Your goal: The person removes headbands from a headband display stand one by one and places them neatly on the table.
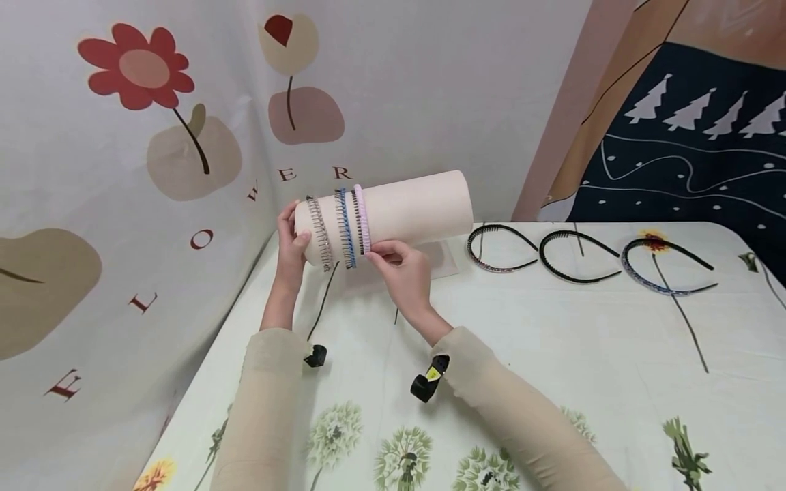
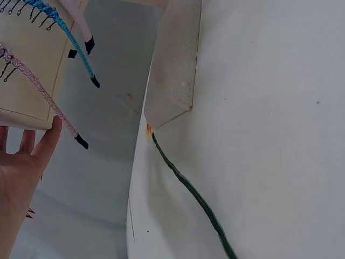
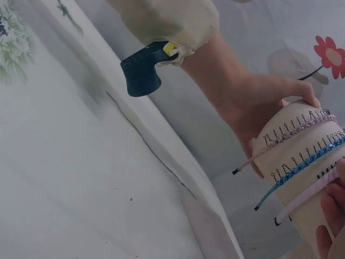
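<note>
A pale pink cylindrical headband holder (image 1: 417, 204) lies sideways above a flat base (image 1: 445, 259) at the back of the table. My left hand (image 1: 291, 252) grips its left end, thumb in front and fingers round behind. Three headbands sit round the cylinder: a dusty-pink one (image 1: 319, 235) nearest that hand, a blue one (image 1: 346, 228), then a smooth lilac one (image 1: 362, 218). With thumb and forefinger my right hand (image 1: 405, 276) pinches the lilac headband near its lower front end. Black-tipped ends of the dusty-pink headband (image 2: 46, 97) and blue headband (image 2: 73, 40) hang below in the left wrist view.
To the right of the holder, three dark headbands lie in a row on the flower-print tablecloth: one with a pinkish band (image 1: 500, 267), a black one (image 1: 574, 278) and a bluish one (image 1: 653, 286). A printed curtain (image 1: 430, 82) hangs close behind the holder.
</note>
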Tool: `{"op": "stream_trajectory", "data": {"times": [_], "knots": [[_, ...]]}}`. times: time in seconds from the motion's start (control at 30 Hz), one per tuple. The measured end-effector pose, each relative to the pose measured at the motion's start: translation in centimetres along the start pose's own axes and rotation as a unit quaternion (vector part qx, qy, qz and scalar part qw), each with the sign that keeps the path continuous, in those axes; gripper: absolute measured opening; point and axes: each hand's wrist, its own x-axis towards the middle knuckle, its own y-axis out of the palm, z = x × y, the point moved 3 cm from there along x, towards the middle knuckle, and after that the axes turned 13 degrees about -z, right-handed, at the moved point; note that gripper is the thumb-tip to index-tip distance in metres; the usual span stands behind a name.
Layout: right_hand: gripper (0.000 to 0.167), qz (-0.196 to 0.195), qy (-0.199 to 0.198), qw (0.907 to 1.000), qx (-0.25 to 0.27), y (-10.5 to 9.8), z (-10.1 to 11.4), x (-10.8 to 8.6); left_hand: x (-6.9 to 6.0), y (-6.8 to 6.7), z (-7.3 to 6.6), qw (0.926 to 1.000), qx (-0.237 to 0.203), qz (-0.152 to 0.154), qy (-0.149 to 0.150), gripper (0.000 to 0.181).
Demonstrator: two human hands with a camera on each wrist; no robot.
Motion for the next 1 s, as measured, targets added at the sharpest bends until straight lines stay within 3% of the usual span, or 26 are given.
{"op": "stream_trajectory", "data": {"times": [0.27,0.57,0.73,1.0], "knots": [[0.017,0.001,-0.006,0.9998,-0.021,0.6,0.1,-0.2,0.0,-0.1,0.3,1.0000,-0.001,-0.007,-0.007,0.059],[0.013,0.015,-0.001,0.9997,0.018,0.5,-0.4,-0.4,-0.1,0.2,0.1,1.0000,-0.004,-0.009,0.000,0.061],[0.013,0.029,0.041,0.9970,0.059,0.3,-0.4,-0.5,-0.1,0.2,0.0,0.9999,-0.006,-0.010,-0.001,0.061],[0.014,0.080,0.105,0.9849,0.113,-0.5,-0.6,-0.7,0.1,0.0,0.1,1.0000,-0.008,-0.004,-0.003,0.060]]}}
